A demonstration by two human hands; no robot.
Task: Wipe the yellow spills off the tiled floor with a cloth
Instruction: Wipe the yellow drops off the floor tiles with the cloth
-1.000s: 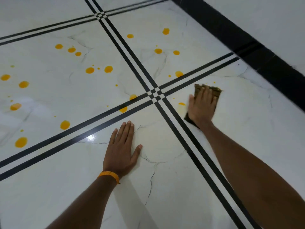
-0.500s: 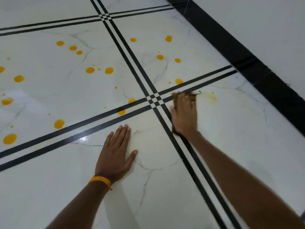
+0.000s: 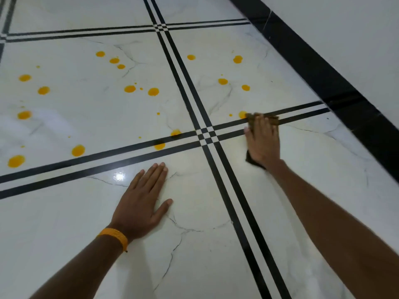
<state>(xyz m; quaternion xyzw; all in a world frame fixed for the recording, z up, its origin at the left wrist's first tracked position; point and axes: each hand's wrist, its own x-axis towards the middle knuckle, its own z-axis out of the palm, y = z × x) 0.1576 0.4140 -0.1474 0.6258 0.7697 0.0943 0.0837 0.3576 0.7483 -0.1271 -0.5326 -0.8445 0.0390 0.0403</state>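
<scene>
My right hand (image 3: 262,142) presses flat on a brown cloth (image 3: 274,119) that lies across the black grout stripes right of the stripe crossing. The cloth's far left corner touches a yellow spot (image 3: 241,114). Most of the cloth is hidden under my palm; a dark corner shows near my wrist. My left hand (image 3: 141,199), with an orange wristband, rests flat and empty on the near white tile, fingers together. Several yellow spots (image 3: 153,91) dot the far left and far right tiles; one sits on the stripes (image 3: 159,146).
The white marble tiled floor (image 3: 205,255) has double black stripes crossing at the centre. A black skirting band (image 3: 323,78) and a white wall run along the right. A light glare shines near my left fingers.
My right hand has slid the cloth forward and to the right, up onto the cross stripes against a yellow spot. The yellowish smear on the right tile has gone. The view has shifted forward.
</scene>
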